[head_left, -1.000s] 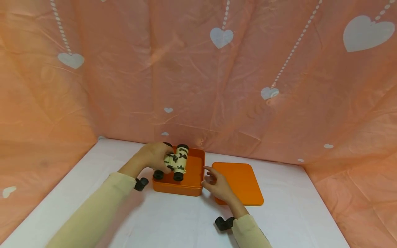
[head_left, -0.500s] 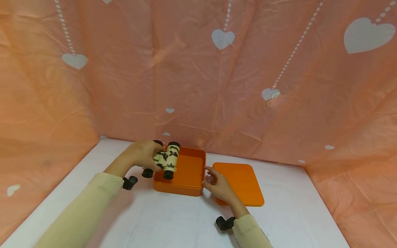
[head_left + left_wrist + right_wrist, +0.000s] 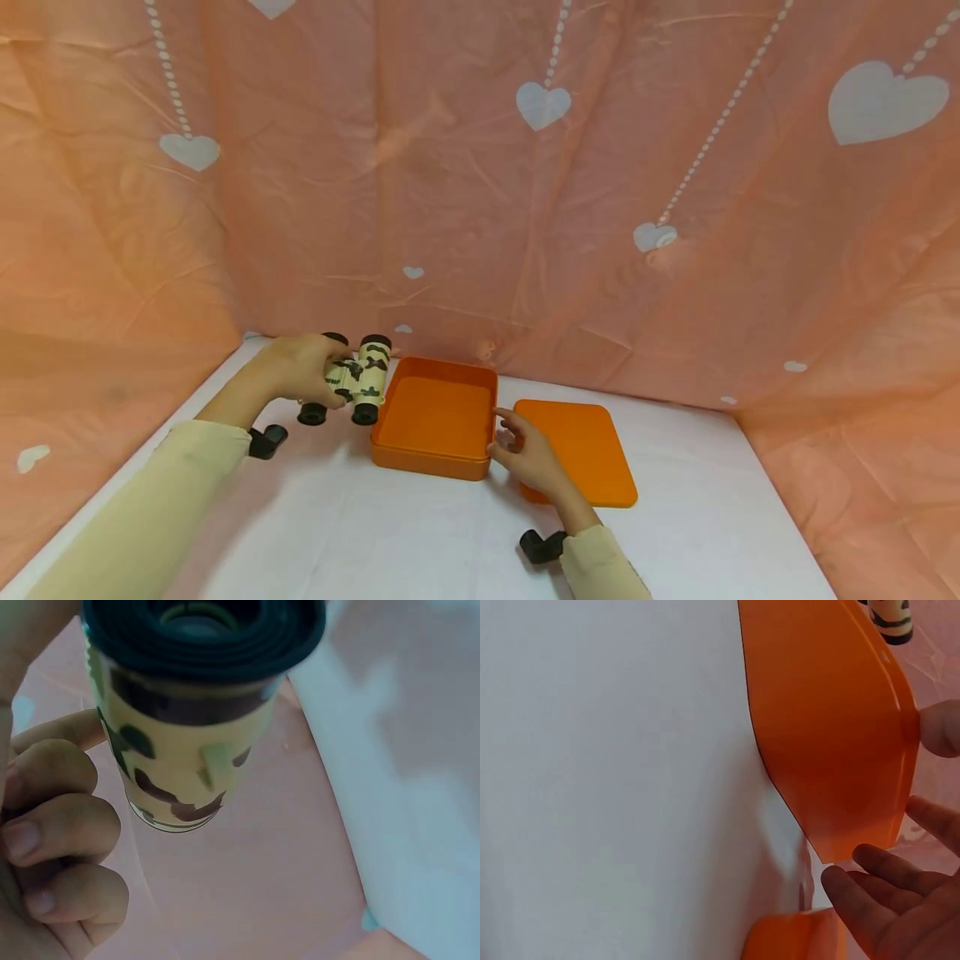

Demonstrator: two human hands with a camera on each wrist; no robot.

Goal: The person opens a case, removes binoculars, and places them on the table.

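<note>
Camouflage-patterned binoculars (image 3: 372, 372) with black ends are held in my left hand (image 3: 295, 368), in the air just left of an orange box (image 3: 429, 463). The left wrist view shows one barrel close up, with curled fingers beside it. Nothing lies inside the open box. At the box's right side is my right hand (image 3: 534, 458). In the right wrist view its thumb (image 3: 940, 729) touches the upper edge of the box wall and the other fingers, fairly straight, lie along the side.
A flat orange lid (image 3: 585, 446) lies on the white table (image 3: 420, 542) right of the box, partly behind my right hand. A pink-orange curtain (image 3: 465, 183) with white hearts closes off the back and sides. Black camera mounts sit at both wrists.
My left hand has carried the binoculars leftward, from over the box to beyond its left side. My right hand has stayed at the box's right wall.
</note>
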